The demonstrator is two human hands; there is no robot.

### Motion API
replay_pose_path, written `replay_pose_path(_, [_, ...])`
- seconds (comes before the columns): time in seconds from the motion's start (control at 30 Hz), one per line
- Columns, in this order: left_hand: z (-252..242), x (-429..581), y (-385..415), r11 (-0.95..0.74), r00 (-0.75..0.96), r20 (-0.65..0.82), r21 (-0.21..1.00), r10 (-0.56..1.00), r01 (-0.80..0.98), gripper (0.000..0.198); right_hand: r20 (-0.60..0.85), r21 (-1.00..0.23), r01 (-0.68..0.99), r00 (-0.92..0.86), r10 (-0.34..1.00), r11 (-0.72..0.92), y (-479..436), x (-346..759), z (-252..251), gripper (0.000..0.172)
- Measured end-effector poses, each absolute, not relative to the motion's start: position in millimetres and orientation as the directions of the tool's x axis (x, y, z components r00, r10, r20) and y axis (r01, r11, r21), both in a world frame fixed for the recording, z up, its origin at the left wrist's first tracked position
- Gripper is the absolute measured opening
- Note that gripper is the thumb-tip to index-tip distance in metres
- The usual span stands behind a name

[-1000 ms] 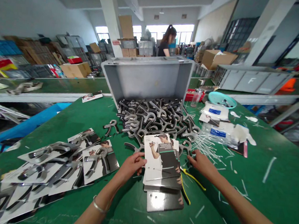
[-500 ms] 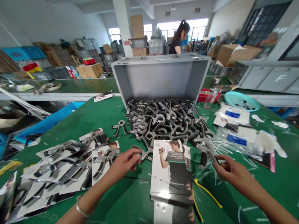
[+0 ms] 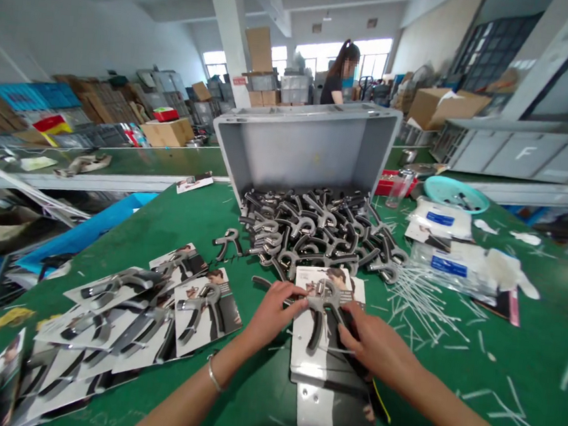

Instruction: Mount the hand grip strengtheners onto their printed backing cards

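Observation:
A grey hand gripper [image 3: 322, 305] lies on the top printed card of a small stack of cards [image 3: 328, 378] on the green table. My left hand [image 3: 273, 312] pinches the gripper's left handle, fingers closed on it. My right hand [image 3: 374, 345] rests on the card and holds the gripper's right handle. Just beyond lies a heap of loose hand grippers [image 3: 317, 233] spilling from a tipped grey crate [image 3: 305, 145].
Finished cards with grippers attached [image 3: 143, 320] spread over the table at left. White cable ties [image 3: 420, 303] and plastic bags [image 3: 455, 259] lie at right, near a teal bowl [image 3: 457, 193]. A person stands far behind the crate. Blue bins sit off the table's left edge.
My right hand picked a gripper from the right of the heap and brought it onto the top card. My left hand moved right to meet it.

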State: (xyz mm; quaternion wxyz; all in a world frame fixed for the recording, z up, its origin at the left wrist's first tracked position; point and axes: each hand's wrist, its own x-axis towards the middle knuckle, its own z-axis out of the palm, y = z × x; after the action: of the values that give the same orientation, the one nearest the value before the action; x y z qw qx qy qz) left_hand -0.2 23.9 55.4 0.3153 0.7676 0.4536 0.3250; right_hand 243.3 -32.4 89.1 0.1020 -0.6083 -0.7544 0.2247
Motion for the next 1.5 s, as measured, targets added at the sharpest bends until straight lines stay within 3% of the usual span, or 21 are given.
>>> replay_pose_path(0.1, [60.5, 2.2, 23.0, -0.448, 0.404, 0.247, 0.71, 0.881, 0.543, 0.02, 0.032, -0.385, 0.905, -0.182, 0.983, 0.18, -55.0, 248.9, 87.4, 0.036])
replay_pose_path(0.2, [68.4, 16.0, 38.2, -0.471, 0.375, 0.299, 0.686, 0.878, 0.555, 0.022, 0.18, -0.39, 0.844, -0.324, 0.929, 0.369, -53.3, 243.3, 90.1, 0.022])
replay_pose_path(0.3, [72.4, 35.1, 51.3, -0.493, 0.44, 0.282, 0.714, 0.852, 0.497, 0.018, 0.211, -0.432, 0.776, -0.408, 0.888, 0.46, -36.1, 233.3, 86.2, 0.007])
replay_pose_path(0.43, [71.8, 48.1, 42.5, -0.487, 0.469, 0.266, 0.75, 0.842, 0.448, 0.006, 0.252, -0.592, 0.683, -0.349, 0.903, 0.429, -15.0, 229.9, 71.6, 0.005])
replay_pose_path(0.57, [65.1, 48.7, 22.7, -0.495, 0.392, 0.329, 0.731, 0.859, 0.47, 0.01, 0.303, -0.776, 0.498, -0.242, 0.922, 0.386, -4.8, 233.1, 61.1, 0.008])
replay_pose_path(0.67, [58.8, 49.6, 18.1, -0.505, 0.367, 0.356, 0.704, 0.859, 0.5, 0.012, 0.314, -0.843, 0.398, -0.183, 0.932, 0.362, -3.0, 233.2, 58.2, 0.012])
replay_pose_path(0.8, [53.7, 49.4, 21.6, -0.529, 0.416, 0.35, 0.704, 0.839, 0.475, 0.015, 0.294, -0.816, 0.468, -0.171, 0.94, 0.34, -6.6, 233.3, 54.5, 0.014])
replay_pose_path(1.0, [51.5, 46.5, 23.4, -0.482, 0.393, 0.326, 0.773, 0.859, 0.412, 0.023, 0.262, -0.71, 0.566, -0.341, 0.903, 0.42, -10.0, 236.8, 52.5, 0.018])
replay_pose_path(1.5, [56.6, 41.1, 17.4, -0.53, 0.468, 0.325, 0.738, 0.822, 0.418, 0.024, 0.26, -0.715, 0.57, -0.322, 0.91, 0.406, -9.4, 235.4, 51.7, 0.017])
